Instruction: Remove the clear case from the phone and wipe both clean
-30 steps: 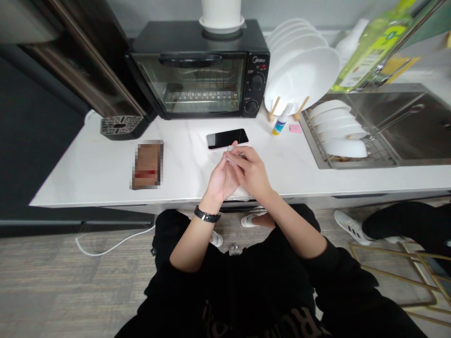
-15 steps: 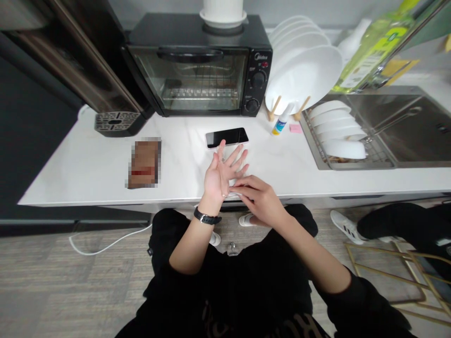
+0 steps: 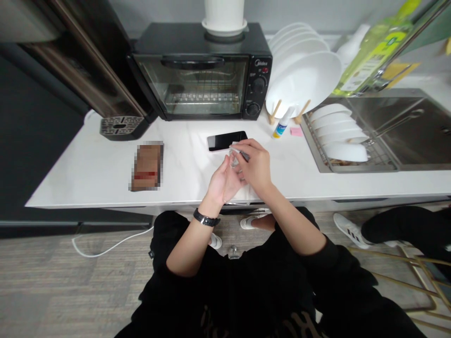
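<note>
My right hand pinches a small thin pale piece, a wipe or a film, just over the fingertips of my left hand. My left hand is held palm up with its fingers apart, and it wears a black watch at the wrist. A black phone lies face up on the white counter, just beyond both hands. A white crumpled sheet lies on the counter under my hands.
A black toaster oven stands at the back, with a white pot on top. White plates stand in a rack. Nearby are a small spray bottle, a sink with bowls, and a brown packet. Another person's leg and shoe are at the right.
My right hand has slid from the heel of my left palm up to its fingertips with the pale piece. My left hand's spread fingers have drawn together a little.
</note>
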